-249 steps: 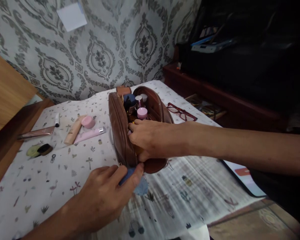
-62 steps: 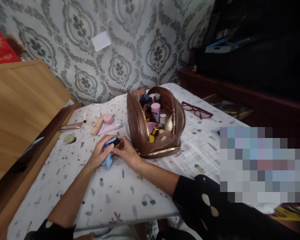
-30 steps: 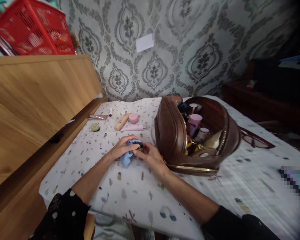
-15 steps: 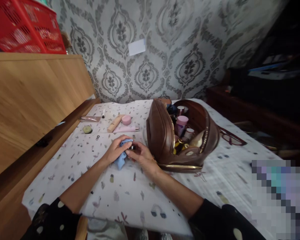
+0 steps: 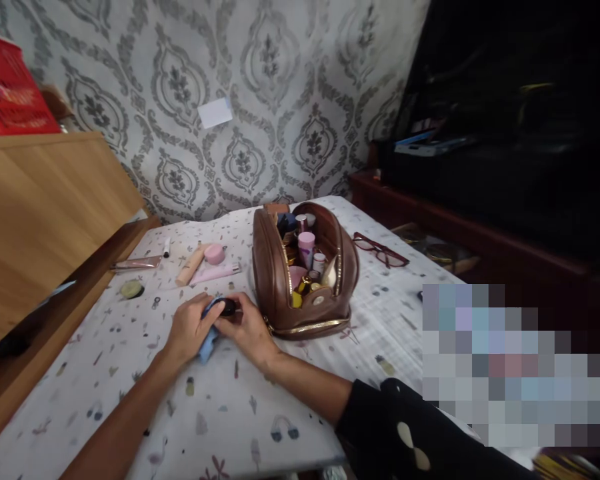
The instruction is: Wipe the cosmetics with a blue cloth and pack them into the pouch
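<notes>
Blue cloth point(image 5: 207, 343), bunched and crumpled, sits in the left hand point(image 5: 190, 327), whose fingers curl closed around it, the thumb pressing in toward a small black object point(image 5: 227, 307). And here's the right hand point(image 5: 250, 330) on the other side, fingers bent, thumb and fingertips pinching that same object! So it's right between the two hands, gripped from both sides, just left of the open brown bag point(image 5: 267, 273) and near its front corner. The piece itself looks dark, glossy and rounded on top; the fingers hide much of it, so its full shape can't be told. A loose end of the cloth hangs below the left hand.

Over to the bag: gold zip teeth spread wide, a pink-lidded container point(image 5: 306, 248) upright inside among other bottles. Left of the bag lie a pink jar point(image 5: 214, 253), a beige tube point(image 5: 191, 265) and a pink tube point(image 5: 216, 273) on the white-covered worktop point(image 5: 220, 420). Right of the bag, red-framed glasses point(image 5: 381, 251) rest on the same cover.
</notes>
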Motion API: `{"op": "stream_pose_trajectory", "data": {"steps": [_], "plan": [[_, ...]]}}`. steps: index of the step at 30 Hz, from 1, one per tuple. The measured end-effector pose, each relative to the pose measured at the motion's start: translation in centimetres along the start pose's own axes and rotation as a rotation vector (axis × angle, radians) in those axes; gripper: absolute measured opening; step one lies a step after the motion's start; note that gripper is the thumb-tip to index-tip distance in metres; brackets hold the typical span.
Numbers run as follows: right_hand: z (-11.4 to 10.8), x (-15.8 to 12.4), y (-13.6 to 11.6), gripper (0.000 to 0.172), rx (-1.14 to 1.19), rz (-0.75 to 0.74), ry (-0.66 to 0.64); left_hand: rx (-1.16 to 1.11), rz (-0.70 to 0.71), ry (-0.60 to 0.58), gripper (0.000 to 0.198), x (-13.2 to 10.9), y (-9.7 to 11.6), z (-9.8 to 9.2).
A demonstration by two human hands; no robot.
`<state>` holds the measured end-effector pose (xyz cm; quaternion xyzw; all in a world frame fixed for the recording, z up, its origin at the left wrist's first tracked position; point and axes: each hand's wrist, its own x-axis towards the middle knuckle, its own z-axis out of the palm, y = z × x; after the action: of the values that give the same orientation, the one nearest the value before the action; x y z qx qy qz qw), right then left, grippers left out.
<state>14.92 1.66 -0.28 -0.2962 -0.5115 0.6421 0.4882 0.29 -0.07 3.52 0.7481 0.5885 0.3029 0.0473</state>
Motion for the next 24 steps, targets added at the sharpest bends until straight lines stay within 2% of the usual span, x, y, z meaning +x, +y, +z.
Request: {"op": "stream_pose_trajectory", "data": {"steps": [4, 9, 13, 16, 18, 19, 24], "plan": [[0.0, -0.7, -1.2, 0.048, -0.034, -0.057, -0.006, 0.113, 0.058, 0.049, 0.044, 0.0, 0.8, -1.0], [-0.2, -1.2, -2.5, 0.04, -0.047, -0.124, 0.013, 0.026, 0.115, 0.098, 0.047, 0.5, 3.0, -2.0], [-0.4, -1.1, -2.6, 0.039, -0.049, -0.108, 0.035, 0.016, 0.153, 0.184, 0.048, 1.0, 4.7, -2.3], [-0.4, -1.0, -2.6, 0.039, -0.025, -0.08, 0.019, 0.049, 0.202, 0.229, 0.036, 1.4, 6.1, -2.7], [-0.4, -0.9, -2.7, 0.037, -0.023, -0.077, -0.001, 0.072, 0.264, 0.193, 0.024, 2.0, 7.1, -3.0], [-0.4, -0.9, -2.7, 0.036, -0.031, -0.075, -0.008, 0.091, 0.303, 0.159, 0.023, 2.4, 7.6, -3.1], [-0.4, -0.9, -2.9, 0.036, -0.07, -0.073, -0.007, 0.271, 0.486, -0.05, 0.047, 4.7, 9.9, -2.9]]}}
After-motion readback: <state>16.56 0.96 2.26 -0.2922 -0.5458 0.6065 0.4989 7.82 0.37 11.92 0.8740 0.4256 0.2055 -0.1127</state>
